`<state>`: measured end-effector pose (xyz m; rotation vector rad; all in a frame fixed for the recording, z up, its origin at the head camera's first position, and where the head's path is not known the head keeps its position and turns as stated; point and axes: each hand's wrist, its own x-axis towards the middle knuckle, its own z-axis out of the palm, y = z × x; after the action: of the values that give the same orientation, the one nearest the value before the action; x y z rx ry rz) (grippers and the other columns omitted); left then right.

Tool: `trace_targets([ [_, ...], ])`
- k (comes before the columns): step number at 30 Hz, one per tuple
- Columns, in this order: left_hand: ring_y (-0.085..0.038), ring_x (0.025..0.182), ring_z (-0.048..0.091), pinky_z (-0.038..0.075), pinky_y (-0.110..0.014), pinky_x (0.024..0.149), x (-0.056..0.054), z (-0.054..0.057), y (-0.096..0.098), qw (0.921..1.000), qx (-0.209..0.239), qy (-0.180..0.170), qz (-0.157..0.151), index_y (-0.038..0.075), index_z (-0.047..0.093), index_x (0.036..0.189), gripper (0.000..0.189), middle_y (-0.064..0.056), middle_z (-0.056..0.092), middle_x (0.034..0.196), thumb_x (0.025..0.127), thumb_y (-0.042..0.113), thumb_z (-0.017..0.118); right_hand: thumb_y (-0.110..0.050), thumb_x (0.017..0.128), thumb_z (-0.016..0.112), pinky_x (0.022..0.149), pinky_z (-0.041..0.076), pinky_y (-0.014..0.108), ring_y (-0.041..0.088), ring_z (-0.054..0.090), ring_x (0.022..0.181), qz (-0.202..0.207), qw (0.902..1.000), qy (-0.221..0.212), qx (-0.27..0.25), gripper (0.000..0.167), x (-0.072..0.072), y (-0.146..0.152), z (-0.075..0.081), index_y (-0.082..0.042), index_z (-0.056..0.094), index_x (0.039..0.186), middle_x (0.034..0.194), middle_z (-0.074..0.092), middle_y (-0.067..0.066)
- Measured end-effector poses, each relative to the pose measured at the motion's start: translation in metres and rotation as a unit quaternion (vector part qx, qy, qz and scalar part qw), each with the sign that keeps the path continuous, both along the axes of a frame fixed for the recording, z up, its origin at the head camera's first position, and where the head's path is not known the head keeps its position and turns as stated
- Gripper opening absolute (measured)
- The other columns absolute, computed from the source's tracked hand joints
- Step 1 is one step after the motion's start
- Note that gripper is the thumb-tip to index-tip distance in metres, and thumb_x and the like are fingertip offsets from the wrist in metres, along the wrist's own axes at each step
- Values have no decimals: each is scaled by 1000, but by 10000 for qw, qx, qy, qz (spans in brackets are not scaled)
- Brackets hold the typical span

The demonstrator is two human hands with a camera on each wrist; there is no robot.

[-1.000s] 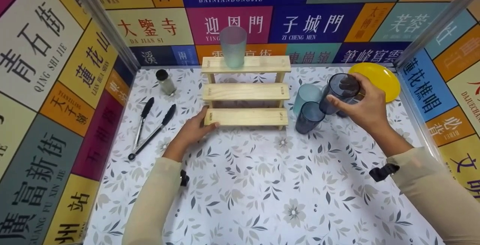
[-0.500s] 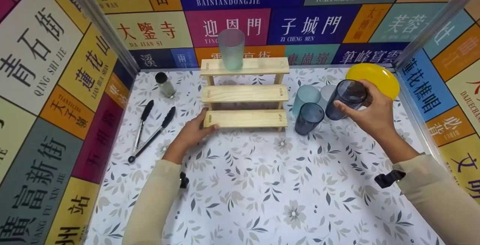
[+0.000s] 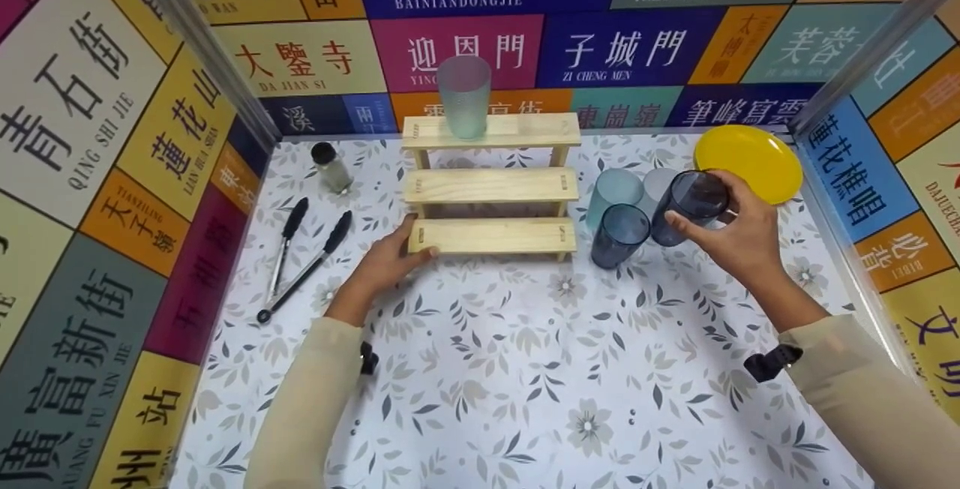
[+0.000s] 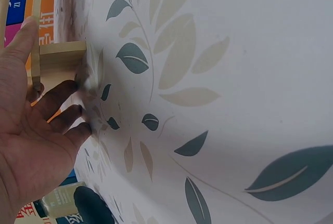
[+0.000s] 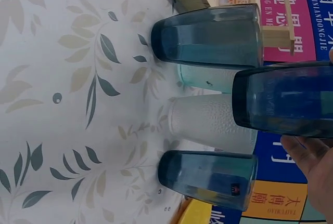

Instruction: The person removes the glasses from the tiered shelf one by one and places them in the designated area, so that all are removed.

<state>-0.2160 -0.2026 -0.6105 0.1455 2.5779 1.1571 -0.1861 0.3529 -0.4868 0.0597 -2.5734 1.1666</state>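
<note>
My right hand [image 3: 746, 238] grips a dark blue drinking glass [image 3: 686, 211], thumb on its near side. In the right wrist view, the base of this glass [image 5: 289, 99] is higher off the table than the other glasses. Close by stand another dark blue glass [image 3: 621, 238], a teal glass [image 3: 615, 187] and a clear frosted glass [image 3: 658, 183]. One more dark blue glass [image 5: 208, 178] shows only in the right wrist view. My left hand [image 3: 382, 264] holds the left end of the three-step wooden rack's [image 3: 491, 236] lowest plank between thumb and fingers. A frosted glass [image 3: 465, 99] stands on the top step.
A yellow plate [image 3: 757, 163] lies at the back right. On the left are black-tipped tongs [image 3: 300, 271] and a small black-capped jar [image 3: 331, 168]. Printed panels [image 3: 465, 46] wall in the table [image 3: 480, 399] at the back and both sides.
The held dark blue glass has come down and slightly toward me with my right hand, and the clear frosted glass behind it now shows. My left hand stays on the rack.
</note>
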Motion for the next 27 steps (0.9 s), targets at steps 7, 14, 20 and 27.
trace_targets([
  [7,-50,164,36,28,-62,136,2,4,2,9999,-45,-99,75,29,11,180,105,-21,32,181,102,69,68,-28,82,102,92,47,-2,-6,62,115,5,9999,137,86,80,0,1,-18,-12,64,151,138,74,13],
  [14,-48,164,36,30,-61,136,0,1,1,9997,-150,-153,132,29,13,180,103,-21,32,181,103,69,67,-26,82,102,93,43,-2,37,69,124,-68,9999,116,86,84,3,2,-35,-5,62,152,140,72,22],
  [20,-49,163,36,30,-62,136,1,3,2,9996,-148,-158,162,27,13,180,104,-22,32,180,102,69,68,-24,81,102,93,44,-1,39,71,123,-35,9999,165,36,82,4,3,-50,-4,61,150,139,74,22],
  [27,-52,162,37,29,-64,135,1,2,3,9996,-126,-140,187,29,13,180,105,-23,33,179,101,70,68,-29,84,100,96,42,5,40,69,126,-41,9999,8,126,81,6,2,-61,-4,60,150,141,73,23],
])
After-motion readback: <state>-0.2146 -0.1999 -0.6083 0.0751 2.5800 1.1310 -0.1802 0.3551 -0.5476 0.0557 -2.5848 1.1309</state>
